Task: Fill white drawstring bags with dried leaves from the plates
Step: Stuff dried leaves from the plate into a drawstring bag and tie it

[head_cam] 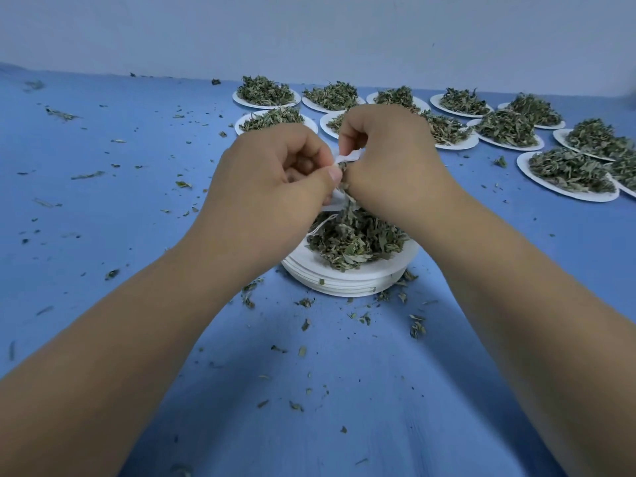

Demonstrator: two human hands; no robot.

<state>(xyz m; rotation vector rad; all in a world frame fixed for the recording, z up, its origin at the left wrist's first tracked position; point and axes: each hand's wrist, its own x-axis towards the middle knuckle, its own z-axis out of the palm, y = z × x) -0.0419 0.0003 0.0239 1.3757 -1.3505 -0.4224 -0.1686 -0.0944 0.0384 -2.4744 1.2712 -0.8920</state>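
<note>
Head view: I see left hand [275,173] and right hand [389,160] both pinching white bag [350,155] above near plate stack [344,285]. Leaves [354,239] trail from bag mouth, probably mid-stuffing; bag mostly hidden. Next: push leaves in, keep mouth open.

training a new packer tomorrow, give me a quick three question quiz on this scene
1. True or false: the white bag lies flat on the blue table.
2. Below the bag sits: A) an empty bowl, B) a stack of plates topped with dried leaves, C) a closed box.
3. Fill in: the bag is held by the left hand and the ____ hand.
Key: 1 false; 2 B; 3 right hand.
</note>
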